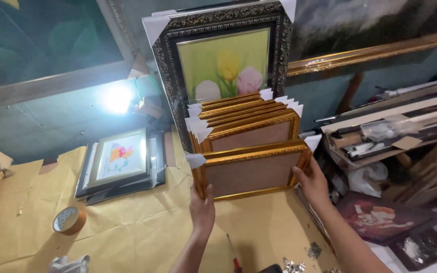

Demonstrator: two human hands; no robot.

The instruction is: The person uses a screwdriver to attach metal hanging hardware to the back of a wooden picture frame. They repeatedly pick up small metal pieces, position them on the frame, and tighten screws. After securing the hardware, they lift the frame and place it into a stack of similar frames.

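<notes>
A gold picture frame (251, 172) is gripped upright at its lower left corner by the left hand (202, 210) and at its right edge by the right hand (312, 184). It is stood near the far edge of the paper-covered table (127, 232), against a row of gold frames (246, 119).

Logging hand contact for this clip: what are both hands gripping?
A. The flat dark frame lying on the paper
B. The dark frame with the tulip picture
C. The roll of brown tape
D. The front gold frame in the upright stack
D: the left hand holds the lower left corner and the right hand the right edge of the front gold frame; the tape roll lies untouched.
</notes>
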